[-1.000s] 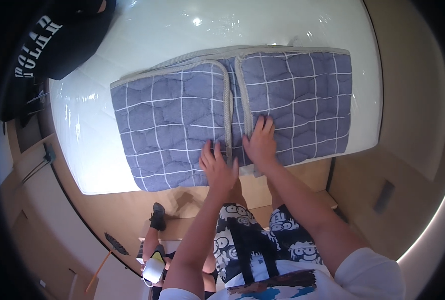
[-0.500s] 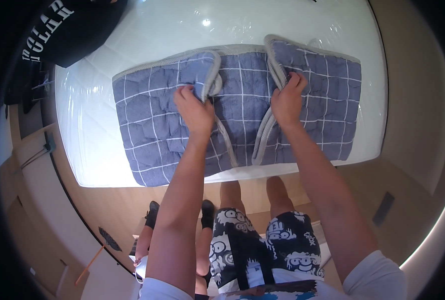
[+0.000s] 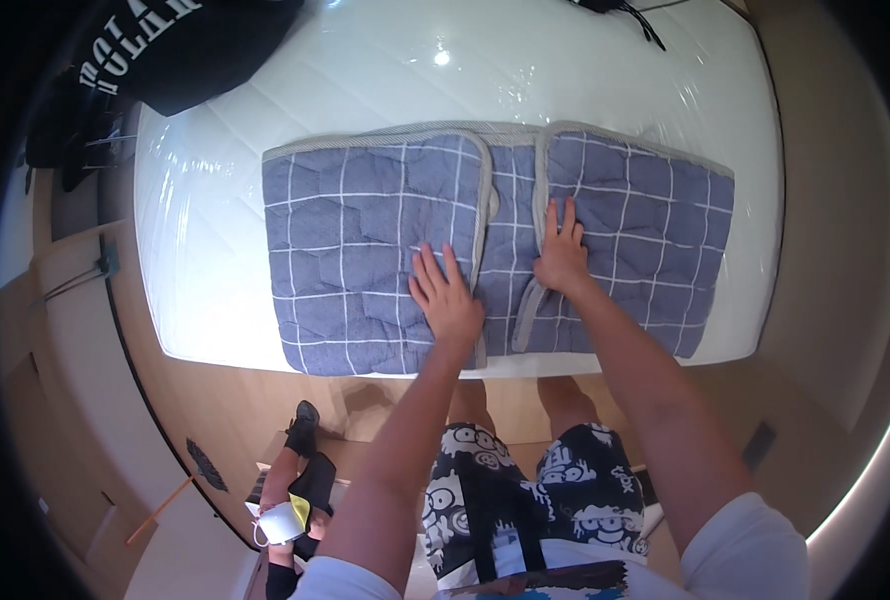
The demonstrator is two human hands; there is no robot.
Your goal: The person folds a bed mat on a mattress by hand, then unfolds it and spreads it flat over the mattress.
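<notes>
Quilted pad (image 3: 365, 290), grey-blue with white grid lines and pale trim, one piece, lying folded across the near part of a white mattress (image 3: 205, 290) sheathed in clear, shiny plastic. Near edge: at the left it reaches the mattress's rim; at the right a thin band of mattress shows below it. Judged hazard: sagging over the side, caused by a pull toward the body. Left hand (image 3: 449, 305): palm down on the left flap (image 3: 345, 215), fingers spread and flat, nothing grasped. Right hand (image 3: 563, 262): at the inner border of the right flap (image 3: 645, 235), fingers extended over the cloth, apparently released, with no pinch visible. Judged hazard: rucking or skewed flaps, should one hand press or push harder than the other. Just below the right hand, one length of trim (image 3: 527, 322) slants out of line with the border above; a crease could set there if it were pressed flat as it lies. Between the flaps, a middle strip (image 3: 512, 215) of the same cloth, uncovered, of uneven width. Beyond the pad's far edge, bare plastic; its slick surface could let the whole piece slide under a sideways push. Farthest, a black corded item (image 3: 633, 14) on the mattress, well apart from the pad.
</notes>
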